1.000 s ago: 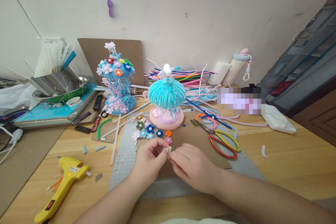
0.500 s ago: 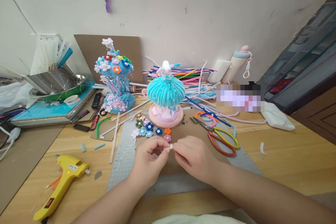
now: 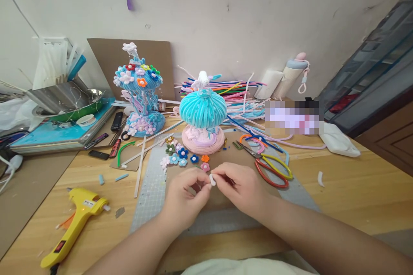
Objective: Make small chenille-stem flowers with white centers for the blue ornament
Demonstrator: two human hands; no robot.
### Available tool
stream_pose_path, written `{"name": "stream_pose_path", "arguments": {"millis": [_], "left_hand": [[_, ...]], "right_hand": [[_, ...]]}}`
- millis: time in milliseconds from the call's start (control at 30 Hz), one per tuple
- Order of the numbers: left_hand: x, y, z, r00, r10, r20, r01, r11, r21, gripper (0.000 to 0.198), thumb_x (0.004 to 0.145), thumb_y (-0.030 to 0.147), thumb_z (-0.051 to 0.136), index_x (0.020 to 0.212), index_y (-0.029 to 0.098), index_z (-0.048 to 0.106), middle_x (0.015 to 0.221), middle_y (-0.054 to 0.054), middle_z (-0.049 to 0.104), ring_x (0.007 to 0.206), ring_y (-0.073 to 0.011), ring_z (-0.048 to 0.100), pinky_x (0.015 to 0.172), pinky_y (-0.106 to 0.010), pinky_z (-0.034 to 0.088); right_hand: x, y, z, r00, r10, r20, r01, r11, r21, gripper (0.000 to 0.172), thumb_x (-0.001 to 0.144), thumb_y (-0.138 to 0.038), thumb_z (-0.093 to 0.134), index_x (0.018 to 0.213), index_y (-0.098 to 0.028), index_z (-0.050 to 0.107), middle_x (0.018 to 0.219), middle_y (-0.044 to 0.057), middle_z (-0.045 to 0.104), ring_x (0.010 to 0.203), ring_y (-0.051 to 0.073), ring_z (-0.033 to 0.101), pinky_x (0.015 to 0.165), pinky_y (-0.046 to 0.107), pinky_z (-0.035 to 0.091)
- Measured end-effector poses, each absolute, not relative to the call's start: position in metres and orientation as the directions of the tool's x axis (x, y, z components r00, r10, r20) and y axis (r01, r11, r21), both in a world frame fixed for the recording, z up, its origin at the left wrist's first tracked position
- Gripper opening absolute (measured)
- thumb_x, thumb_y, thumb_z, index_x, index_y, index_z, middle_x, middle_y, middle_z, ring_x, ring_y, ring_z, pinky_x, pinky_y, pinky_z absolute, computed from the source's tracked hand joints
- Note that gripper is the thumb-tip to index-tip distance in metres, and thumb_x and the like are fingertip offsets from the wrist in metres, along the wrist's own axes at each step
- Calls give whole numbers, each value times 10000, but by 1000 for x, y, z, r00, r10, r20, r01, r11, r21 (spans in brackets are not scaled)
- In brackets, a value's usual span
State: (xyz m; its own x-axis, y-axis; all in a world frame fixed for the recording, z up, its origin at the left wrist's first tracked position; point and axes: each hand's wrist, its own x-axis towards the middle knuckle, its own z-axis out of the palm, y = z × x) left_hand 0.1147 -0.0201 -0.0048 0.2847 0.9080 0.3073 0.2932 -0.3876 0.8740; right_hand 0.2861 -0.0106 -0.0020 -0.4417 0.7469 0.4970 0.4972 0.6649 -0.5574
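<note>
A short, curled piece of white pipe cleaner is pinched between my two hands, over the brown board. My left hand grips it from the left with thumb and forefinger. From the right, the fingertips of my right hand are closed on its other side. Just beyond my hands lie small pipe-cleaner flowers, among them a pink flower, an orange flower and a dark blue flower. Behind them stands a turquoise domed pipe-cleaner lamp shape on a pink round base.
Red-and-yellow-handled scissors lie right of my hands on the grey cutting mat. A yellow glue gun is at the left. A flower-covered blue model stands behind, beside pipe-cleaner bundles.
The white piece shows more between my fingertips and looks more curled. My right fingers have shifted slightly up and apart from the left ones. The whole view has tilted a little.
</note>
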Motion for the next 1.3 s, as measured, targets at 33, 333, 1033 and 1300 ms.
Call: {"name": "stream_pose_path", "arguments": {"millis": [33,333,1033,1300], "left_hand": [[115,-20,-5,261,925,277,261,-344,902,78,747,116,546,737,164,607,682,-8,587,599,-109,528,554,-213,431],[117,-18,-12,109,985,137,96,-148,984,63,760,216,584,736,165,613,652,6,586,520,-92,516,496,-207,427],[118,-16,-7,185,983,3,-41,5,999,98,721,240,623,703,161,569,502,47,542,429,-79,518,433,-184,427],[122,-16,-3,108,993,-44,-105,55,993,181,673,298,680,687,151,576,477,47,553,424,-74,513,427,-177,424]], "right_hand": [[286,-10,-2,-449,755,479,501,656,-564,130,885,-150,443,850,-177,565,752,11,610,661,106,538,607,217,368],[282,-17,-5,-618,577,534,628,771,-106,202,866,-143,394,701,-168,509,621,4,495,562,133,414,530,282,239],[280,-7,-4,-434,823,366,332,524,-784,188,899,-194,439,732,-170,522,681,-12,506,637,105,466,587,207,362],[279,-15,-3,-547,683,483,514,730,-450,220,879,-130,387,692,-177,493,660,-10,457,589,108,407,544,232,287]]}}
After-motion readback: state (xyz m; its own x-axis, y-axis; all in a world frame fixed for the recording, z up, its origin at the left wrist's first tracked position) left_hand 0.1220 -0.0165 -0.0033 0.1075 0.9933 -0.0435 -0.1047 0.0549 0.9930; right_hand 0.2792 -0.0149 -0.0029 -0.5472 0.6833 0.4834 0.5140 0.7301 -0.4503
